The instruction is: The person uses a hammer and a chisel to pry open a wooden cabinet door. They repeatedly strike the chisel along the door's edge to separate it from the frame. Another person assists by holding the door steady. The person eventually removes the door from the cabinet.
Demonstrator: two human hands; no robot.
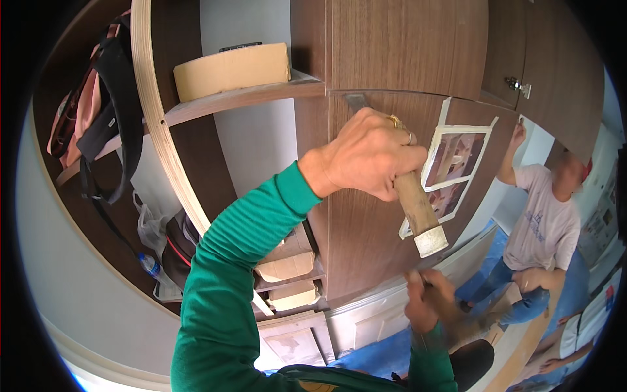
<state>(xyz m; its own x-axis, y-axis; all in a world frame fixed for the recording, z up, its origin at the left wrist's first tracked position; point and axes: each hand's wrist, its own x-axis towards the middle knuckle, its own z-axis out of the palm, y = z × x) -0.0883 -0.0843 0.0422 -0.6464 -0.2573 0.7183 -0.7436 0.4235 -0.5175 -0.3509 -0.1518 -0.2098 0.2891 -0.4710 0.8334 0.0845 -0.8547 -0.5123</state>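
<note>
At the far left I see a dark bag (117,95) hanging in the cupboard, then a cardboard box (232,70) on a shelf. My left grip (372,157) is clamped round a wooden-handled chisel (418,201), its blade up near the seam below the upper panel (405,46). My right grip (426,300), lower, is blurred; I cannot tell whether it clasps anything. Rightward are taped photos (455,159) and a person (541,219).
</note>
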